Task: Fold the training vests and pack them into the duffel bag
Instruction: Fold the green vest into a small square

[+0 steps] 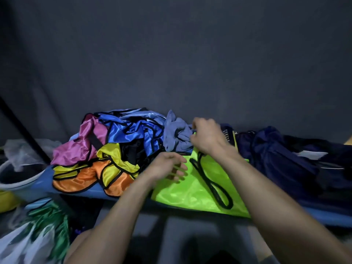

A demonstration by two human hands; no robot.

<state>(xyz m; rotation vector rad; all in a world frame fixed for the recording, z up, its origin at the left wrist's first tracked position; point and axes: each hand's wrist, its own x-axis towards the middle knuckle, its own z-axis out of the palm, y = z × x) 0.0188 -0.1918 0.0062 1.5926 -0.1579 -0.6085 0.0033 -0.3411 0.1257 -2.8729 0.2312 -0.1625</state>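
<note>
A: Item one, the lime-green vest [182, 195]. Location?

B: Spread flat beneath both hands, black-trimmed armhole loop just right of the left hand. Probably laid out alone so it can be squared and folded next.

A: Item two, the unfolded stock.

B: Heap of vests [114, 145] left of and beyond the left hand: pink, blue, yellow, orange, all crumpled together. Judged unsorted, still awaiting folding.

A: Item three, the duffel bag [285, 159].

B: Dark navy, lying right of the right hand, just beside the green vest's far edge. Likely kept close so a folded vest goes straight in. Whether its mouth is unzipped, I cannot tell.

A: Left hand [167, 166]?

B: Over the green vest's near-left part, fingers loosely bent and spread. It seems to touch or pinch the fabric, but blur hides the contact; I cannot tell.

A: Right hand [205, 136]?

B: Farther out, at the green vest's top edge, fingers curled in a pinch on the trim there, next to a grey-blue cloth [177, 132].
</note>
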